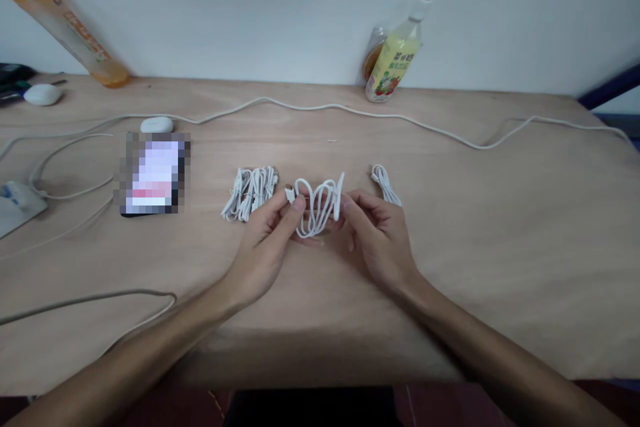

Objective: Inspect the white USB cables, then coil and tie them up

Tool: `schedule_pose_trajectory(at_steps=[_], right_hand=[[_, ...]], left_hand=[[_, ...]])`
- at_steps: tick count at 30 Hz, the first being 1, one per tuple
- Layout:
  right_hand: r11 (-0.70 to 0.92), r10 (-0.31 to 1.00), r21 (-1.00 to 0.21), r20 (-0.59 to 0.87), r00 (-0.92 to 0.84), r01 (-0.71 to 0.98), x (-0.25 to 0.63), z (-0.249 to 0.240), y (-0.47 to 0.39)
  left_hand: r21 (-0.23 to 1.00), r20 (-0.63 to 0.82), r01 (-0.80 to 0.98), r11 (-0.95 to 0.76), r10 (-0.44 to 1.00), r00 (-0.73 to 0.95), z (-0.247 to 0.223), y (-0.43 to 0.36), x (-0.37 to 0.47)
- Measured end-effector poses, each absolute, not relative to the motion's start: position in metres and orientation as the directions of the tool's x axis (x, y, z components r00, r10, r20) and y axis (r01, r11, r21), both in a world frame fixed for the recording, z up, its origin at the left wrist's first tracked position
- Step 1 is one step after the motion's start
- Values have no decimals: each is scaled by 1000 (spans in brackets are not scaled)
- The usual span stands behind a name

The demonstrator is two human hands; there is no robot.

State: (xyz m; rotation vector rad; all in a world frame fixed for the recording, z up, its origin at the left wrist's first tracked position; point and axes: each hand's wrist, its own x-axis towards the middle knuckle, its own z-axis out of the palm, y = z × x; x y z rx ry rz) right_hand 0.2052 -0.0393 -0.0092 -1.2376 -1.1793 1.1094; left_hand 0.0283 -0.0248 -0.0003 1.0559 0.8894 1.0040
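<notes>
Between my two hands hangs a loosely coiled white USB cable, above the middle of the table. My left hand pinches the coil's left side, with the cable's plug showing by the thumb. At the right end of the coil, the thumb and fingers of my right hand close on the cable. Several bundled white cables lie side by side just beyond my left hand. Another bundled white cable rests behind my right hand, which partly covers it.
A phone and a white case lie on the left. A long white cord crosses the back of the table. Against the wall stand an orange drink bottle and a yellow-labelled bottle. A power strip sits far left.
</notes>
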Motion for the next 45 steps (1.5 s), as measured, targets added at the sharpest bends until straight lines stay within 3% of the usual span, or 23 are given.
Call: schedule_pose_trajectory(at_steps=[9, 14, 19, 24, 30, 38, 45], right_hand=[[-210, 976, -941, -218, 1, -265, 207, -9, -34], [-282, 955, -887, -296, -19, -364, 206, -9, -32], [-241, 966, -903, -258, 0, -355, 206, -15, -31], [-86, 992, -974, -104, 73, -212, 208, -14, -33], [-23, 989, -994, -38, 139, -111, 207, -11, -37], [-86, 996, -958, -91, 6, -273, 202, -18, -34], [-92, 996, -955, -92, -13, -281, 204, -20, -34]], left_hand=[[969, -112, -176, 175, 941, 321, 3, -25, 30], [940, -156, -244, 239, 936, 317, -1, -25, 31], [899, -209, -314, 306, 929, 307, -2, -23, 32], [884, -238, -334, 327, 930, 279, 0, -23, 31], [855, -269, -353, 381, 906, 327, 2, -21, 31], [781, -317, -448, 435, 894, 316, 4, -22, 31], [767, -310, -470, 437, 894, 325, 10, -20, 31]])
